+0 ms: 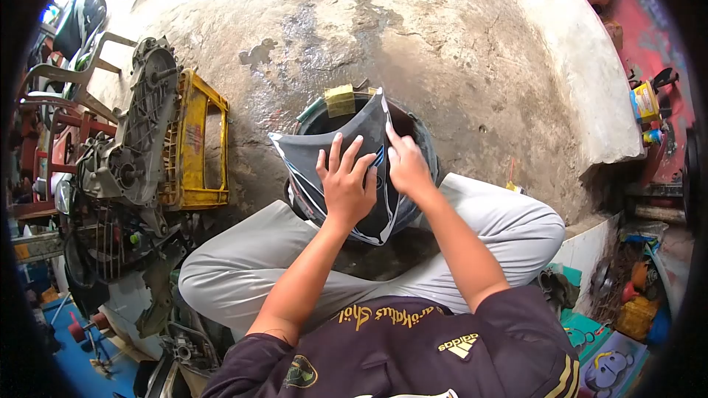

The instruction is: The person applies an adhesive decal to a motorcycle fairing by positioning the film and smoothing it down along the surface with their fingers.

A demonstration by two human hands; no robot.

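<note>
A dark grey body panel (317, 143), apparently from a motorcycle, has pale worn edges and blue and white stripes. It lies tilted across the top of a round bucket (425, 140) between the crossed legs. My left hand (346, 184) rests flat on the panel with its fingers spread. My right hand (408, 166) is at the panel's right edge, index finger stretched along it and the other fingers curled. Whether something small is under those fingers is hidden. A yellowish block or sponge (340, 101) sits on the bucket's far rim.
To the left, an engine casing (147, 114) leans by a yellow crate (203, 199), with a chair (66, 74) behind. Wet patches mark the concrete floor (472, 51). A raised ledge (575, 81) runs along the right, with tools and cans beyond. A small brush (512, 186) lies by the right knee.
</note>
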